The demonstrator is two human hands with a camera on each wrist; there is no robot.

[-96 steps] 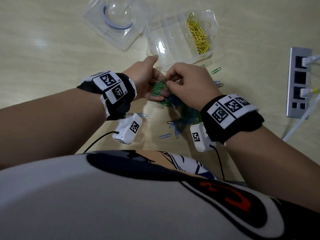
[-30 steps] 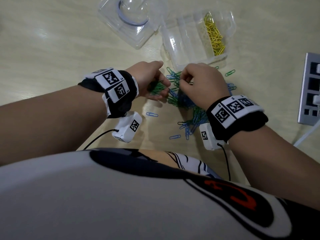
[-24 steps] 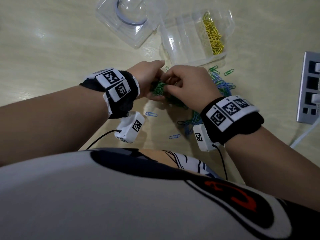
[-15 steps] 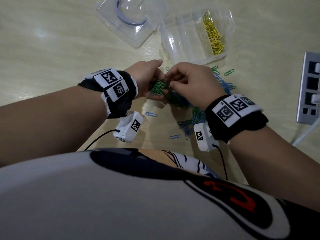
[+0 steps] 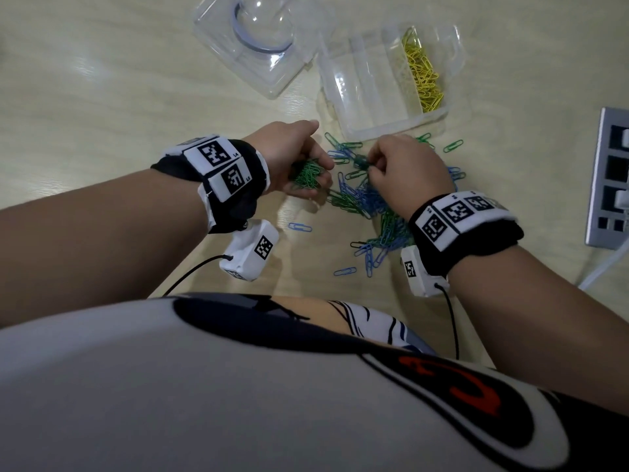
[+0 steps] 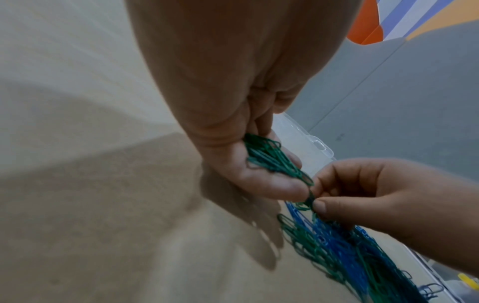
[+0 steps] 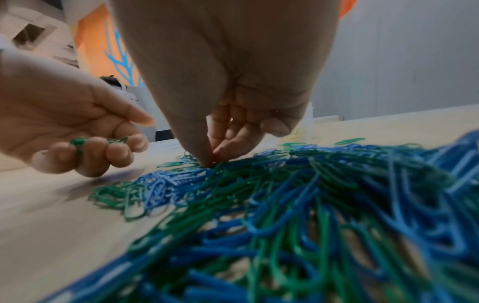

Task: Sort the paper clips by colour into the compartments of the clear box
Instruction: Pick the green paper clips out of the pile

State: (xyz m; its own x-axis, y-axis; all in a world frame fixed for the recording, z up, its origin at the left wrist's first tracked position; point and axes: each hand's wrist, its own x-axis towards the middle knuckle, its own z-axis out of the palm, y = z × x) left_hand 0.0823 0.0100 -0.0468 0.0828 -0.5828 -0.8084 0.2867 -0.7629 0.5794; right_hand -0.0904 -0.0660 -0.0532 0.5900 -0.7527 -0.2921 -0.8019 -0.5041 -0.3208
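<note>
A heap of green and blue paper clips [image 5: 367, 199] [image 7: 285, 205] lies on the pale wooden table in front of the clear box [image 5: 360, 86], whose right compartment holds yellow clips [image 5: 423, 76]. My left hand [image 5: 299, 165] [image 6: 259, 168] cups a bundle of green clips [image 5: 308, 173] [image 6: 272, 160] in curled fingers, just left of the heap. My right hand [image 5: 401, 168] [image 7: 210, 157] reaches down into the heap's far edge and pinches a green clip [image 6: 309, 199] between thumb and forefinger, close to the left hand's fingertips.
The box's clear lid [image 5: 258, 42] lies open at the back left. A grey power strip [image 5: 609, 178] with white plugs and a cable sits at the right edge. Single blue clips [image 5: 299, 227] [image 5: 344, 271] lie scattered near me.
My right hand went from the left hand's bundle back down to the heap and now pinches another green clip. The left hand stayed put with its bundle.
</note>
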